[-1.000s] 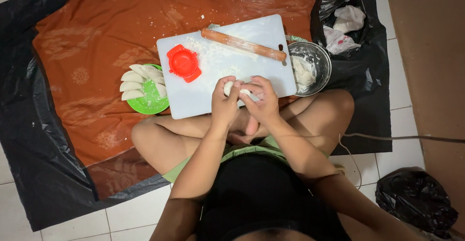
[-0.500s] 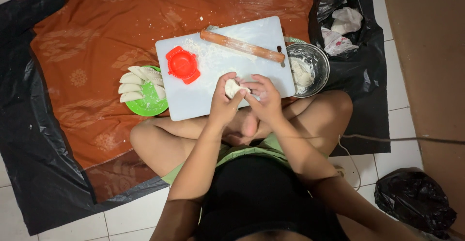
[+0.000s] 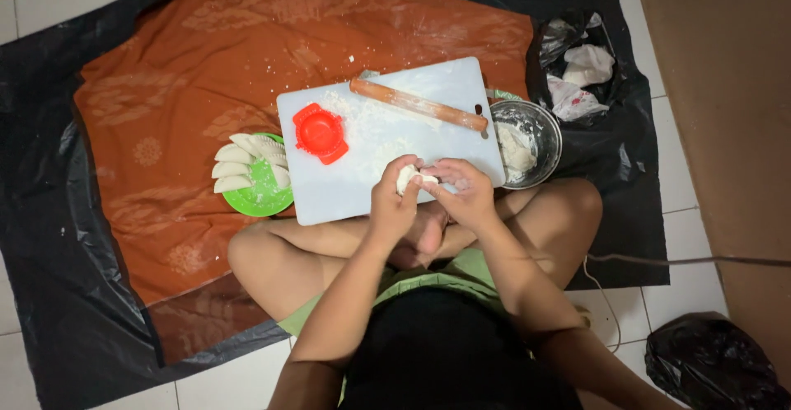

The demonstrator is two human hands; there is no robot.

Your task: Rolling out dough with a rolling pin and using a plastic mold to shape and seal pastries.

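While I am watching from the head camera, a black plastic sheet (image 3: 49,295) is covering the tiled floor, and an orange patterned cloth (image 3: 165,113) is lying over its middle. On that cloth, just beyond my crossed legs, a white cutting board (image 3: 362,187) is resting, dusted with flour. A wooden rolling pin (image 3: 418,104) is lying slantwise along its far edge, and a red dumpling press (image 3: 320,131) is sitting folded on its left part. To the right, touching the board's edge, a steel bowl (image 3: 540,126) is holding a lump of pale dough. To the left, a green plate (image 3: 264,196) is carrying a row of shaped white dumplings (image 3: 235,167). Far right, a black bag (image 3: 577,64) is gaping with crumpled white wrappers inside.

Over the board's near edge, my left hand (image 3: 394,208) and right hand (image 3: 465,196) are meeting, both closed around a small piece of dough (image 3: 407,178) pinched between their fingertips. I am judging it light, soft and slightly tacky, easily dented or torn, so it is best held gently by its edges with fingertips, not squeezed across the middle.
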